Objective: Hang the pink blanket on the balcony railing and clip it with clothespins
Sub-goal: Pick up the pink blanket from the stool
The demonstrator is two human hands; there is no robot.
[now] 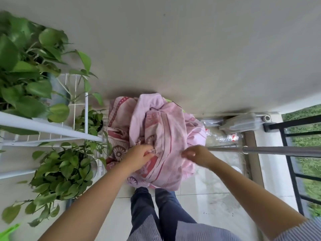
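Blanket: the pink blanket (pixel 156 136) sits bunched in a heap against the grey wall (pixel 191 49), directly under and beyond your fingers; what it rests on is hidden by the cloth.
Pattern: pale pink with darker red stripes and wheel motifs, the red-banded part lying to the left of your left fingers.
Left hand: your left hand (pixel 139 156) is on the near face of the heap, fingers (pixel 147 152) curled into a fold and pinching cloth.
Right hand: your right hand (pixel 194 154) is just beside it on the right, fingers (pixel 186 154) closed in a pinch on a fold of the same blanket.
Gap: the two hands are near each other but apart, a strip of pink cloth between them.
Rod: a grey metal rod (pixel 260 151) runs out to the right from just behind your right fingers.
Railing: the black balcony railing (pixel 295 171) stands well to the right of your right fingers, grass beyond it; the blanket is not on it.
Bottles: clear plastic bottles (pixel 225 137) lie on the floor beyond and right of your right fingers.
Plants: leafy green plants (pixel 60 171) on a white wire rack (pixel 52 131) are to the left of your left fingers.
Legs: your dark trousers (pixel 156 214) show below the heap, on pale floor tiles (pixel 208 188).
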